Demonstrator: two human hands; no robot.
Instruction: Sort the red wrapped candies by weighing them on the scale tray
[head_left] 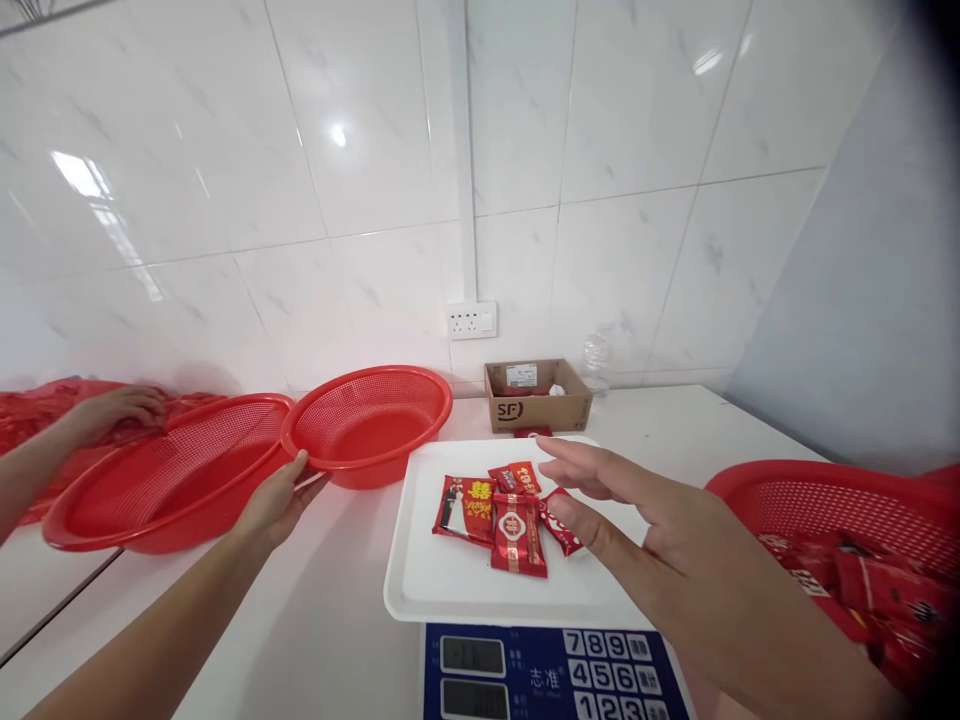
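White table (337, 620) before us: four packets (519, 540) already lie on the tray (442, 590), more remain in a basket (840, 485); our right hand (667, 535) spreads, our left hand (271, 508) unclear in grip.

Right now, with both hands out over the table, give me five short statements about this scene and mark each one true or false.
1. The white tray sits on the blue scale. True.
2. The left hand is over the scale's keypad. False: it is by the rim of the red basket just left of the tray.
3. The right hand reaches over the tray's right side. True.
4. The cardboard box stands on the tray. False: it stands beyond it, near the wall.
5. Another person's hand is at the red pile on the far left. True.
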